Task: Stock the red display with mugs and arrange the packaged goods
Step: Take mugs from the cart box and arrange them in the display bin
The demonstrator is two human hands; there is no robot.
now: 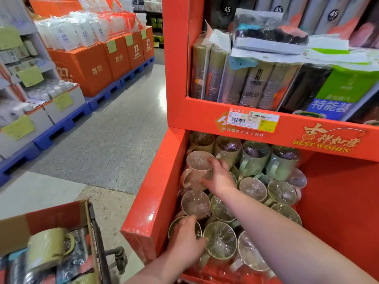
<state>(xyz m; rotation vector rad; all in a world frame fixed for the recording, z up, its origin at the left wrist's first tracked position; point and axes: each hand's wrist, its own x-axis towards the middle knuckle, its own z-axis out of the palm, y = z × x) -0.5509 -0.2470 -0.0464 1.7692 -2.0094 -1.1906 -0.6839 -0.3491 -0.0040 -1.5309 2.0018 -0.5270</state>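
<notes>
The red display [151,201] has a lower bin filled with several plastic-wrapped mugs, green and pink. My right hand [220,177] reaches deep into the bin and grips a pink wrapped mug [194,169] near the left wall. My left hand [186,242] rests over a green mug [174,224] at the front left corner, fingers curled on its rim, beside another wrapped green mug [221,239]. On the upper shelf stand packaged goods [246,83] in rolls, with loose packets lying on top.
A cardboard box in a cart [61,242] at lower left holds a yellow-green mug [47,247] and dark packets. Across the grey aisle floor [114,144], orange boxes [86,66] and grey cartons sit on blue pallets [61,124]. A price label [254,120] is on the shelf edge.
</notes>
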